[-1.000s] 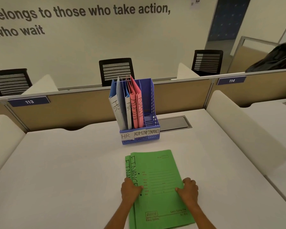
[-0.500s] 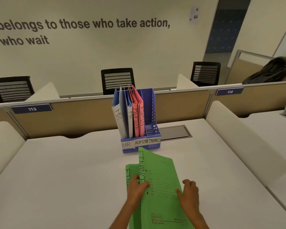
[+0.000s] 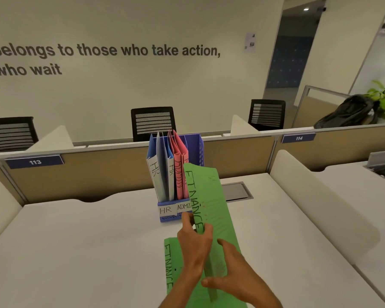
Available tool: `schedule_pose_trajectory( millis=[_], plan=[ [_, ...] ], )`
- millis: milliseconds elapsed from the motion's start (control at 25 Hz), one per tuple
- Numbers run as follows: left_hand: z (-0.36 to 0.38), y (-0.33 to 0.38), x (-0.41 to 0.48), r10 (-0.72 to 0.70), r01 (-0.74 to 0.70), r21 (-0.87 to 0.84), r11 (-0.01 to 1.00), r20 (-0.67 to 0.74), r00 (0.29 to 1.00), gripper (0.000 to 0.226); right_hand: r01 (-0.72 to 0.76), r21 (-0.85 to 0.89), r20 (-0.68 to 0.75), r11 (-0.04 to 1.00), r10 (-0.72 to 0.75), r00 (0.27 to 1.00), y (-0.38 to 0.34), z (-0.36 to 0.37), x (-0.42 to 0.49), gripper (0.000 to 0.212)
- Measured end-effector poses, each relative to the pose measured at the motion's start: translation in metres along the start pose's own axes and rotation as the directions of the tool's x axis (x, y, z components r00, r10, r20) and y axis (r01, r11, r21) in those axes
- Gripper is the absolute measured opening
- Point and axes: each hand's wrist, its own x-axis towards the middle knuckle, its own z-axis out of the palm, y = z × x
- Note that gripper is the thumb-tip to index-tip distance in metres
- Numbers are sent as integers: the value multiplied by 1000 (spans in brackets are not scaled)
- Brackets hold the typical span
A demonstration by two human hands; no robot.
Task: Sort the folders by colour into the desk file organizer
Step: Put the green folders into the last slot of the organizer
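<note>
A green folder (image 3: 207, 196) marked FINANCE is tilted up off the desk, its far end in front of the blue file organizer (image 3: 192, 147). My left hand (image 3: 195, 241) grips its spine edge and my right hand (image 3: 229, 276) holds its lower part. A second green FINANCE folder (image 3: 170, 267) lies flat on the desk beneath my hands. In the organizer, blue folders (image 3: 159, 174) stand in the HR slot and red folders (image 3: 179, 172) in the ADMIN slot. The raised folder hides the right slot's label.
The white desk (image 3: 87, 241) has low padded dividers left and right and a tan partition (image 3: 98, 174) behind the organizer. A metal cable hatch (image 3: 237, 191) lies right of the organizer. Black chairs stand beyond the partition; a black bag (image 3: 347, 112) rests at far right.
Both hands have lifted the top green folder from flat on the desk up onto its edge and moved it toward the organizer. The lower green folder stays on the desk.
</note>
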Motion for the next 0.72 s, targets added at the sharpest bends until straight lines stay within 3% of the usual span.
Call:
schedule_pose_trajectory(
  millis=[200, 280, 360, 400, 520, 560, 640, 720],
  plan=[
    [5, 35, 0, 99, -101, -66, 993, -26, 995, 32, 80, -81, -357, 993, -104, 928, 4, 45, 18, 113],
    [4, 46, 2, 147, -148, -56, 987, -23, 989, 29, 122, -42, -565, 992, -124, 816, 6, 51, 22, 108],
    [2, 56, 7, 180, -180, -12, 984, 31, 983, 27, 208, 93, -609, 974, -110, 786, 2, 47, 17, 84],
    [1, 62, 12, 182, -185, 23, 983, 80, 980, 24, 249, 81, -646, 965, -140, 751, -2, 42, 12, 76],
    [3, 80, 27, 177, -201, 122, 972, 181, 967, 3, 344, 72, -752, 936, -176, 636, -3, 38, 13, 68],
    [4, 85, 32, 187, -215, 159, 963, 178, 966, 11, 336, 57, -764, 940, -176, 621, 1, 38, 16, 68],
    [8, 92, 37, 205, -240, 235, 942, 163, 965, 21, 280, 26, -765, 960, -162, 624, 7, 42, 25, 70],
    [11, 95, 39, 233, -272, 282, 920, 164, 959, 23, 246, 66, -713, 967, -127, 689, 5, 39, 34, 68]
  ],
)
